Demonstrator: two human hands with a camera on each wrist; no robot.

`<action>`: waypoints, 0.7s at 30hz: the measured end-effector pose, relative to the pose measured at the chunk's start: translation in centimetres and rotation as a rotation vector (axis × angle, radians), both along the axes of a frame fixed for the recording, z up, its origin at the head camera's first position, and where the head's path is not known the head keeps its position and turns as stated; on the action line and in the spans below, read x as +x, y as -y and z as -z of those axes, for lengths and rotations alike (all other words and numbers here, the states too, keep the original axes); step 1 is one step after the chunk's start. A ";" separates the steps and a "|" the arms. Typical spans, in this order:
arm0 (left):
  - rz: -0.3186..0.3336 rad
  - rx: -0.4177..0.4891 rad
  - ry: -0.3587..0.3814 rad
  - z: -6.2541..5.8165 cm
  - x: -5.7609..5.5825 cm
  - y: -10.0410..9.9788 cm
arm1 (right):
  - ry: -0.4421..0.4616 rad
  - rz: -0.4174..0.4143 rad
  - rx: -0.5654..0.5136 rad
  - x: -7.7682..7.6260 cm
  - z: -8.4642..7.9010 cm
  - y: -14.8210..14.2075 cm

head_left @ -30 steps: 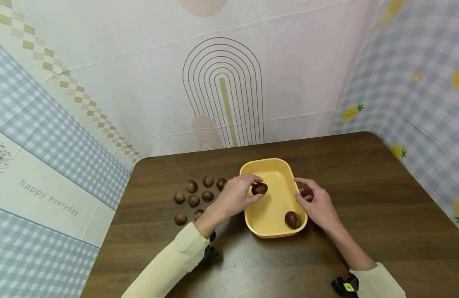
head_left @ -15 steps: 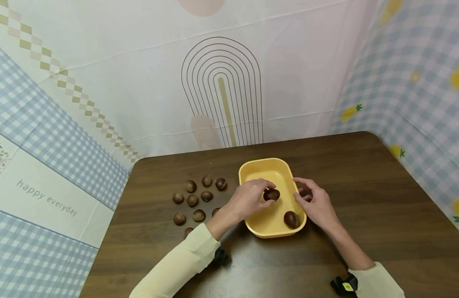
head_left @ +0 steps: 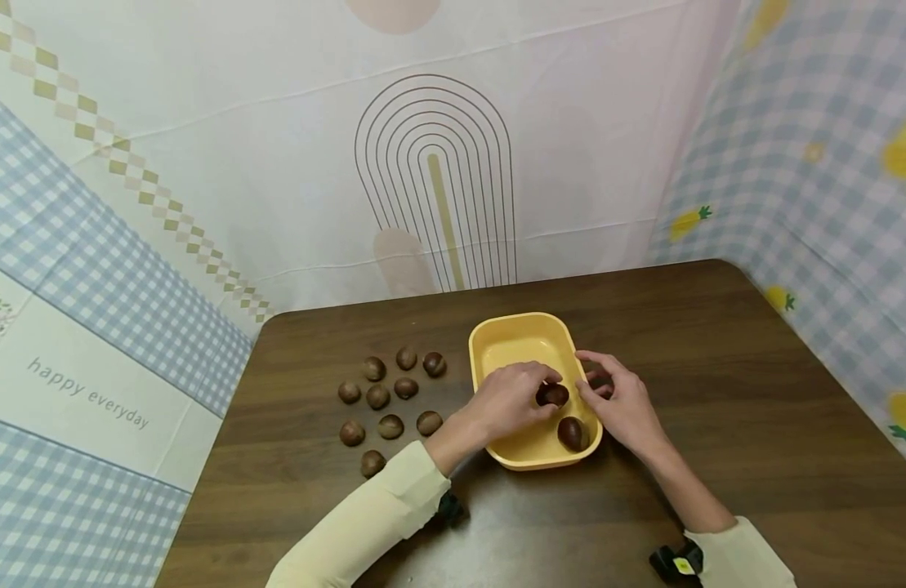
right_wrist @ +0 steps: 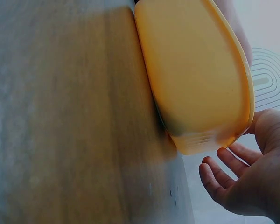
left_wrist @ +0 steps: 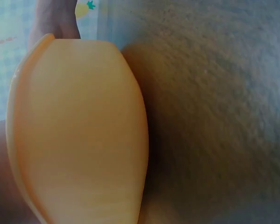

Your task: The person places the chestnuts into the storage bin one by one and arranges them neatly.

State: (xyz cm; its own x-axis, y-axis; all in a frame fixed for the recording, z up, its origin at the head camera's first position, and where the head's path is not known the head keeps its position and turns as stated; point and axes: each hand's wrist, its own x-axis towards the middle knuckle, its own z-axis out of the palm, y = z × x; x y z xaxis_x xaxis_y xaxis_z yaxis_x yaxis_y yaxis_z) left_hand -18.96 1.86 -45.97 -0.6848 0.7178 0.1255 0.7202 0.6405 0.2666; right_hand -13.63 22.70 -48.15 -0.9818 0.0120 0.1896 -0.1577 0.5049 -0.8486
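Over the inside of a yellow plastic tray [head_left: 513, 346], my left hand [head_left: 506, 402] pinches a dark brown chestnut [head_left: 556, 395] between thumb and fingers. Whether that chestnut touches the tray floor cannot be told. Another chestnut [head_left: 573, 434] lies in the tray's near right corner. My right hand [head_left: 627, 406] holds the tray's right rim, thumb at the edge and other fingers outside. In the right wrist view, fingertips of the right hand [right_wrist: 266, 170] sit by the tray's outer wall [right_wrist: 193, 70]. The left wrist view is mostly filled by the tray wall [left_wrist: 84, 126], which hides the pinched chestnut.
Several loose chestnuts [head_left: 377, 397] lie scattered on the brown wooden table [head_left: 717, 343], left of the tray. A white printed cloth [head_left: 585, 147] hangs behind the table, with blue checked cloth [head_left: 813, 188] at the right side.
My left hand has moved right and toward the near side inside the tray, carrying the chestnut closer to the one in the corner. The right hand keeps its place on the rim.
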 end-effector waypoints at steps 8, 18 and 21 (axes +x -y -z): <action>0.016 -0.051 0.016 0.3 0.4 -0.8 | 0.005 0.003 0.012 0.0 0.1 0.0; 0.034 -0.050 0.016 0.6 0.3 -1.1 | 0.014 -0.001 0.009 0.0 0.0 0.0; 0.043 -0.044 0.018 0.7 0.2 -1.2 | 0.015 0.000 0.008 0.0 0.0 0.0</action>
State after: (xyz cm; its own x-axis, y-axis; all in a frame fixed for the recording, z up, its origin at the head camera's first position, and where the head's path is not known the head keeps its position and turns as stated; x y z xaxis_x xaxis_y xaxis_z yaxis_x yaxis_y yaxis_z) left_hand -18.74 3.10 -46.66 -0.6552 0.7511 0.0812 0.7425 0.6205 0.2522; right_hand -13.64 22.73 -48.17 -0.9846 0.0101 0.1748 -0.1450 0.5120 -0.8466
